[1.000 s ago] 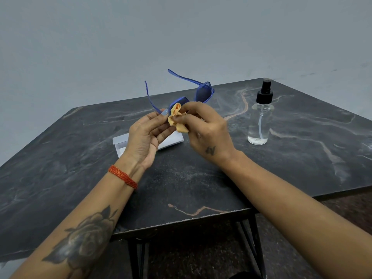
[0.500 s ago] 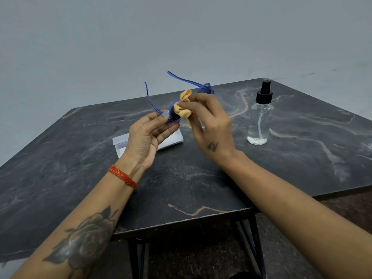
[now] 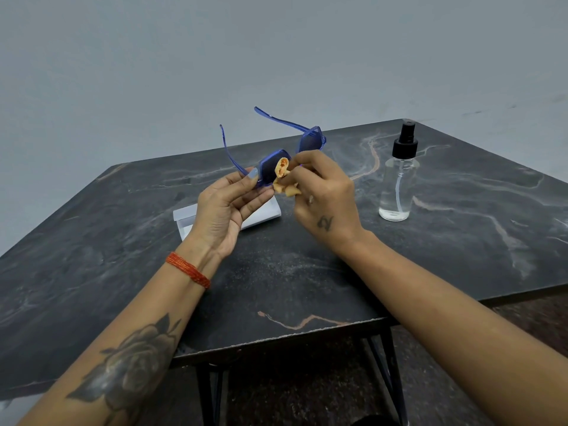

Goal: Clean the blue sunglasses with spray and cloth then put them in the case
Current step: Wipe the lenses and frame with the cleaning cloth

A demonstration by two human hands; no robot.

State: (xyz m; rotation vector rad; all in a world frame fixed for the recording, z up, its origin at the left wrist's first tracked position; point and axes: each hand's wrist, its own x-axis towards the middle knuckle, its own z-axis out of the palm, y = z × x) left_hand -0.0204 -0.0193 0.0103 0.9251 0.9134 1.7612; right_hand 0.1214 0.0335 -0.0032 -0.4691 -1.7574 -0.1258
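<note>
The dark marbled stone worktop on black metal legs carries all items and serves as the reference. Nearest the viewer, two forearms extend over its front edge; the left wrist bears a red thread band. Above the worktop's centre, the left hand is clamped on the outer end of the translucent blue plastic sunglasses, thumb on the frame corner, fingers beneath. The sunglasses are held clear of the worktop, temples unfolded and pointing away from the viewer. The right hand is pinched shut on a crumpled orange cleaning cloth, which touches the lens nearest the left hand. Under the left hand, a white rectangular case lies flat on the worktop. Further back, toward the worktop's right corner, a clear plastic spray bottle with a black pump head stands upright, well apart from the hands
</note>
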